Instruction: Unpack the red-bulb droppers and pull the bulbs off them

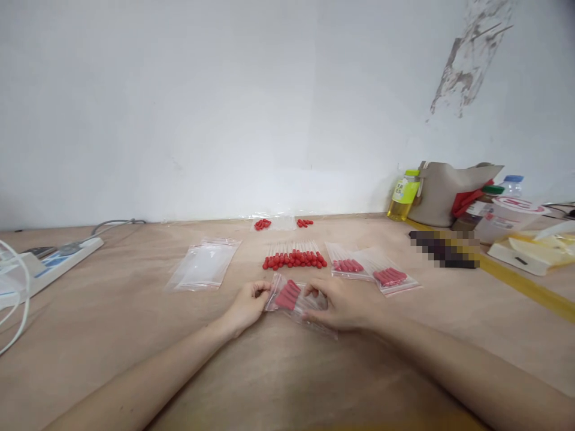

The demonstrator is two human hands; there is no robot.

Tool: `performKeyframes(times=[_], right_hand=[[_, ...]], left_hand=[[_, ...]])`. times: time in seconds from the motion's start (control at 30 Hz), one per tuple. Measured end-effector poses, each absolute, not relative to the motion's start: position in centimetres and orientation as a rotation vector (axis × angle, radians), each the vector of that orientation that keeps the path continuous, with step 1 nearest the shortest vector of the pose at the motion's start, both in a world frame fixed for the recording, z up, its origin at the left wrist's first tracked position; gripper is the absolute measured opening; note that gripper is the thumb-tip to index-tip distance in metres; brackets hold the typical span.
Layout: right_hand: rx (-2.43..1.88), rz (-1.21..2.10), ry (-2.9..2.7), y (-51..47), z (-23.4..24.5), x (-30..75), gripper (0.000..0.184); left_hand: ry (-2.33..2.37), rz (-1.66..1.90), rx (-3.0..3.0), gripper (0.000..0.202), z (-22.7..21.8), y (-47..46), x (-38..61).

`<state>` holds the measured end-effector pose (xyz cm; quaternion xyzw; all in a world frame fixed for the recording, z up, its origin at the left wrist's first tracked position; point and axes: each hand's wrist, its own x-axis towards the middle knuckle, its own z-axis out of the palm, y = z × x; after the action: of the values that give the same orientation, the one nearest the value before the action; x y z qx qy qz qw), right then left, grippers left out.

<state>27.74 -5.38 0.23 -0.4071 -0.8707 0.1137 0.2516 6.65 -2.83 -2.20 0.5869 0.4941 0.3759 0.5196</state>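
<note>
A clear zip bag (320, 320) with several red-tipped sticks (288, 294) inside lies tilted between my hands. My left hand (248, 306) pinches the bag's left edge between thumb and fingers. On the other side, my right hand (341, 304) curls over the bag, its thumb and forefinger against the plastic. Just beyond stands a row of loose red-tipped sticks (295, 258), red ends toward me. Two filled zip bags, one nearer the row (348, 264) and another to its right (390, 276), lie flat. Unfilled zip bags (203, 263) are stacked to the left.
Small heaps of red pieces, left (262, 224) and right (305, 222), lie on plastic by the wall. A white power strip (67, 263) with cables sits left. To the right are a yellow-green bottle (403, 196), a grey bag (438, 194), a plastic tub (510, 221) and a tissue pack (530, 251).
</note>
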Motion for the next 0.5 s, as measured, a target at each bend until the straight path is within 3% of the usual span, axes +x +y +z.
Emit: performKeyframes(times=[0.1, 0.27, 0.5], right_hand=[[-1.222, 0.324, -2.351, -6.5, -0.7, 28.4, 0.029], [-1.171, 0.288, -2.352, -6.0, -1.7, 29.1, 0.022], [-1.132, 0.179, -2.256, -4.7, -3.3, 29.8, 0.021]], left_hand=[[1.17, 0.862, 1.573, 0.014, -2.4, -2.6, 5.9], [1.161, 0.894, 1.954, 0.015, -2.6, -2.2, 4.8], [0.89, 0.714, 1.818, 0.034, -2.0, -2.5, 5.6]])
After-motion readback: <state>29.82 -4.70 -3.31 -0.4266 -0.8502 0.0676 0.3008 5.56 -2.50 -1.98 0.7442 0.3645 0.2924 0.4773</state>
